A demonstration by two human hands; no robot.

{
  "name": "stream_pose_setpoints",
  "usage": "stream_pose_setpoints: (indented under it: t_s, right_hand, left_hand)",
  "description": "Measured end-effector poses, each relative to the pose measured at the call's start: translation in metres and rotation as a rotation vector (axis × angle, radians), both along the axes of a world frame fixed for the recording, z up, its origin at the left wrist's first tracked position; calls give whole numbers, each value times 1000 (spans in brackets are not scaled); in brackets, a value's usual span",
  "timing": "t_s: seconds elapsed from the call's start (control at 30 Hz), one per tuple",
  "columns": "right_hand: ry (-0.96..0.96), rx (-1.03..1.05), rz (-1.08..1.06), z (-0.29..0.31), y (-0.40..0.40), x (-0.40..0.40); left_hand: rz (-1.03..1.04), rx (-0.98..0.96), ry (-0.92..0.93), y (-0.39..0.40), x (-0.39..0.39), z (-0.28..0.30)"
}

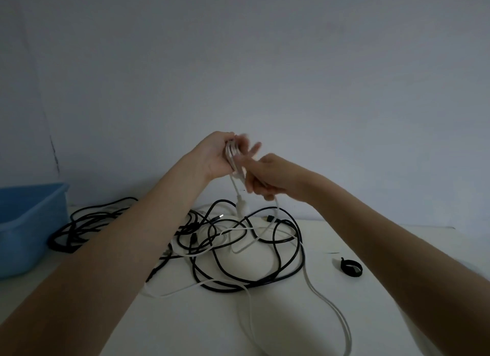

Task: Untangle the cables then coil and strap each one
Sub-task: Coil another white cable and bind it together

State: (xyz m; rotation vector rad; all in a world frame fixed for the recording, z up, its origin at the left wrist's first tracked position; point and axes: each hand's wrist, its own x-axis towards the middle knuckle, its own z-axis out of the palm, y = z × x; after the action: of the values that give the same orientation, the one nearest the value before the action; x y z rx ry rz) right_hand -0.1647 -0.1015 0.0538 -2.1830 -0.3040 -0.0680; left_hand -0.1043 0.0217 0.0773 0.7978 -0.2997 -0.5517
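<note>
My left hand (221, 154) is raised above the table and grips several loops of a white cable (233, 156). Just to its right, my right hand (267, 176) pinches the same white cable where it leaves the loops. The loose length of this cable hangs down and trails over the table toward the near edge. Its white plug (241, 206) dangles below my hands. Under them lies a tangle of black cables (238, 249) mixed with white strands.
A blue plastic bin (26, 223) stands at the table's left edge. A second bunch of black cable (79, 228) lies beside the bin. A black strap (350, 268) rests on the white table (185, 324) to the right. A plain wall is behind.
</note>
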Motion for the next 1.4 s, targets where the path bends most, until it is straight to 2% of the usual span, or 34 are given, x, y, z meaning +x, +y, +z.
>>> stream_pose_setpoints:
  t_s: [0.07, 0.1, 0.23, 0.3, 0.4, 0.5, 0.53, 0.6, 0.7, 0.83, 0.93, 1.0, 1.03, 1.07, 1.17, 1.2, 1.23, 1.3, 1.4]
  right_hand:
    - [71, -51, 104, -11, -5, -2]
    - [94, -122, 111, -16, -8, 0]
    - [51, -652, -59, -31, -21, 22]
    - [37, -782, -95, -31, -26, 30]
    - [50, -797, -144, -24, -41, 37]
    - [33, -654, -224, -20, -47, 44]
    - [-18, -604, -285, -16, -45, 46]
    - [-189, -521, -505, 4, -45, 53]
    - [-543, -436, -859, 69, -47, 50]
    - [-1005, -538, -881, 160, -19, 30]
    - [-1148, -521, -866, 186, -4, 30]
    - [-1042, -474, -841, 179, -3, 35]
    - [-910, -455, -765, 168, -4, 39]
    - [-707, -462, -622, 151, -5, 41]
    - [154, -647, -177, 96, -14, 36]
    - [346, -689, -90, 83, -19, 34]
    - [453, -673, -39, 75, -23, 31]
    - [469, -551, 5, 73, -31, 27]
    - [273, -281, 51, 84, -31, 27]
  left_hand:
    - [-67, -36, 43, 6, 2, 5]
    - [-125, 15, 17, 9, 1, 7]
    - [-300, 416, -252, 16, -6, 6]
    - [-350, 517, -351, 21, -11, 7]
    - [-298, 477, -383, 37, -9, 17]
    - [-321, 200, -263, 53, 0, 35]
    - [-305, 150, -240, 57, 3, 40]
    - [-216, 173, -232, 55, 8, 45]
    - [-192, 241, -208, 46, 13, 47]
    - [-228, 218, -222, 35, 9, 62]
    - [-149, 169, -226, 36, 6, 76]
    - [-108, 204, -223, 42, 7, 74]
    - [-97, 230, -215, 44, 8, 70]
    - [-87, 246, -200, 47, 10, 63]
    - [-73, 273, -148, 51, 18, 47]
    - [-75, 298, -142, 53, 20, 45]
    - [-81, 336, -154, 54, 20, 43]
    - [-112, 430, -209, 56, 19, 42]
    - [-189, 549, -294, 55, 12, 42]
